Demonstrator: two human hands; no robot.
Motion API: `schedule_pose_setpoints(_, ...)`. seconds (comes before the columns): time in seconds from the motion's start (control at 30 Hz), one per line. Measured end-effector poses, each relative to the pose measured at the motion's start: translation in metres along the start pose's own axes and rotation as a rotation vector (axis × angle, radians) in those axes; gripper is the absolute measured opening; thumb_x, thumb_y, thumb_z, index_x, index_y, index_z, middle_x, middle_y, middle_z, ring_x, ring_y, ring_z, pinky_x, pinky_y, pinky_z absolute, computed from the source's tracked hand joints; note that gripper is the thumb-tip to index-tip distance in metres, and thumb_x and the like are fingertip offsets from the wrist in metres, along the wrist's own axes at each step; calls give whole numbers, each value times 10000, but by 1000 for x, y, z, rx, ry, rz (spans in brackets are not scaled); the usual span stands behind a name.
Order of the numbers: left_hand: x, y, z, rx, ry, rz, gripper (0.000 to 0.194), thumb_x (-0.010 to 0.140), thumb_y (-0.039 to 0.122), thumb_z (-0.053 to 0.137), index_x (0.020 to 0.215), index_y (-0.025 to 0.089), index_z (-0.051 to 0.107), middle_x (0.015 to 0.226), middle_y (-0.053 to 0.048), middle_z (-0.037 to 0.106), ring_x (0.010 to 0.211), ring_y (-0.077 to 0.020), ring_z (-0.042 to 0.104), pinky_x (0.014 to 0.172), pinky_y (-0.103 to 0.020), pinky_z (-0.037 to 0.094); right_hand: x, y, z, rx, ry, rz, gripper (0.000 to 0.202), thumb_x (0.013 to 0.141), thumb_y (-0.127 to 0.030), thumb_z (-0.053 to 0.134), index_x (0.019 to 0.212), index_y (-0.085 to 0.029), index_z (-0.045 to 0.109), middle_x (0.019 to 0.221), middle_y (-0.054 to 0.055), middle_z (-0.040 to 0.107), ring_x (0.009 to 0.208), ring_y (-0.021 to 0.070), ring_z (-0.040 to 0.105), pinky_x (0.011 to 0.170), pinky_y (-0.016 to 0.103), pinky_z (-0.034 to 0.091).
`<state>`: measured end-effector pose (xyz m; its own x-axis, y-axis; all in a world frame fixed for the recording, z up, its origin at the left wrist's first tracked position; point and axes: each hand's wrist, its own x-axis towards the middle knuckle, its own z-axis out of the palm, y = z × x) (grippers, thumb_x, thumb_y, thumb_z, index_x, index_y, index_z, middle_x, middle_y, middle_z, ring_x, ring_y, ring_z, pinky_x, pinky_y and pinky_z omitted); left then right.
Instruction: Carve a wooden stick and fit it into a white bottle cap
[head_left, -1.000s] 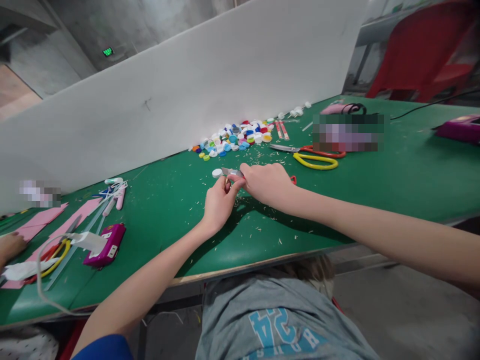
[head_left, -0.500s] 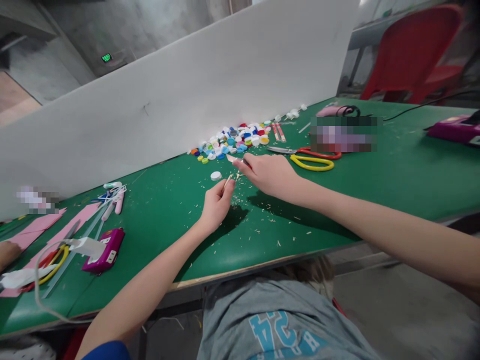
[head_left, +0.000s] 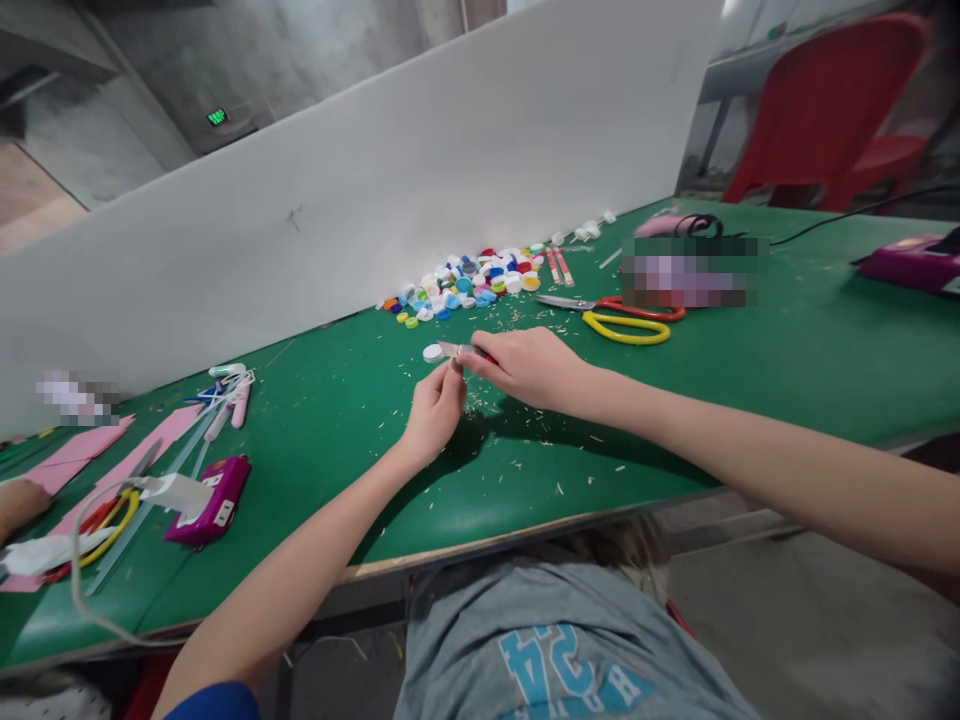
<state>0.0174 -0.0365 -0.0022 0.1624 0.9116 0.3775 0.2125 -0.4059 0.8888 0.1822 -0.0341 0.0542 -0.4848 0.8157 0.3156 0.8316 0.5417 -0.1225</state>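
Observation:
My right hand (head_left: 529,365) is wrapped round a utility knife (head_left: 450,349), with its blade pointing left past the fingertips. Just below the blade, my left hand (head_left: 435,410) pinches a thin wooden stick that barely shows between the fingers and the knife. Blade and left fingertips are very close; whether the edge touches the stick I cannot tell. A white bottle cap (head_left: 432,353) lies on the green table (head_left: 315,430) right behind the blade tip. Pale wood shavings (head_left: 517,464) are scattered under and around both hands.
A heap of coloured bottle caps (head_left: 465,285) lies against the white partition (head_left: 450,170). Scissors (head_left: 626,328) with red and yellow handles lie at right. Leftward are a purple power strip (head_left: 225,490), glue sticks or pens (head_left: 238,402), pink paper (head_left: 82,445) and another person's hand (head_left: 21,505).
My right hand has drawn the knife down and slightly left, from beyond the stick to my left fingertips. The stick, visible before, is now mostly covered. My left hand stays in place.

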Motion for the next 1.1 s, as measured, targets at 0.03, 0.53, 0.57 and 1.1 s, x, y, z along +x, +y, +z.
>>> schedule_pose_setpoints(0.03, 0, 0, 0, -12, -5, -6, 554, 873, 707, 397, 643, 203, 381, 499, 59, 350, 455, -69, 297, 453, -244, 258, 0, -1, 0, -11, -11, -8, 576, 997, -560, 153, 967, -172, 577, 801, 74, 675, 651, 162, 558, 553, 277, 225)
schedule_pose_setpoints(0.53, -4, 1, -2, -175, 9, -59, 414, 886, 489, 420, 603, 202, 327, 494, 62, 279, 457, -63, 241, 444, -217, 203, 0, 0, 0, -35, -33, -104, 555, 997, -567, 171, 942, -171, 555, 811, 70, 663, 621, 148, 528, 524, 266, 185)
schedule_pose_setpoints(0.57, -4, 2, -2, -205, 4, -73, 399, 872, 478, 429, 605, 203, 318, 498, 64, 265, 456, -60, 226, 441, -215, 188, 0, 0, 0, -36, -33, -107, 550, 998, -565, 174, 943, -171, 554, 817, 70, 664, 621, 146, 527, 524, 266, 184)
schedule_pose_setpoints(1.1, -4, 1, -2, -306, -32, -65, 492, 779, 653, 558, 684, 200, 391, 539, 77, 249, 454, -49, 214, 427, -203, 179, 0, 1, -2, -23, -35, -126, 502, 1004, -545, 217, 970, -171, 551, 836, 62, 663, 614, 134, 502, 534, 261, 201)
